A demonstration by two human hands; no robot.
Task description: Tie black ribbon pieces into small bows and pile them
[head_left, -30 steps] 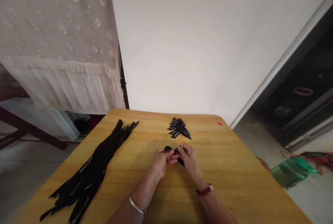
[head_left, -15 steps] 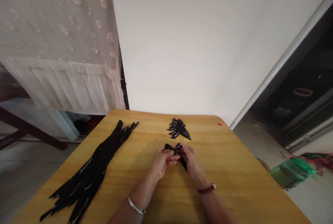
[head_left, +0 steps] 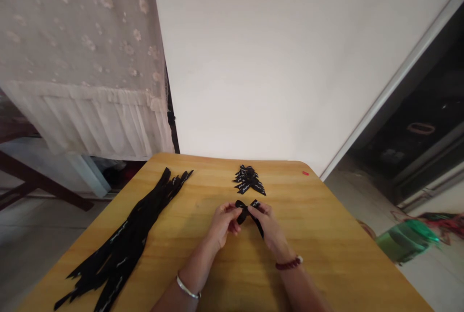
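Note:
Between my two hands is a black ribbon bow (head_left: 243, 212) with white lettering, held just above the wooden table. My left hand (head_left: 225, 220) pinches its left loop between thumb and fingers. On the other side, my right hand (head_left: 267, 222) grips the right loop, thumb close to the knot, and one tail hangs down beside the palm. Beyond the hands lies a small overlapping stack of finished-looking black bows (head_left: 249, 180). A long bundle of loose black ribbon strips (head_left: 132, 227) with white print stretches along the table's left side.
The wooden table (head_left: 319, 244) stands against a white wall (head_left: 239, 61). A small red piece (head_left: 305, 173) lies near its back right corner. A lace curtain (head_left: 87, 51) hangs at left. Beyond the right edge is a green translucent container (head_left: 406, 240).
My right hand's thumb has moved in toward the knot, and its fingers have closed on the right loop. My left hand has shifted slightly along the left loop.

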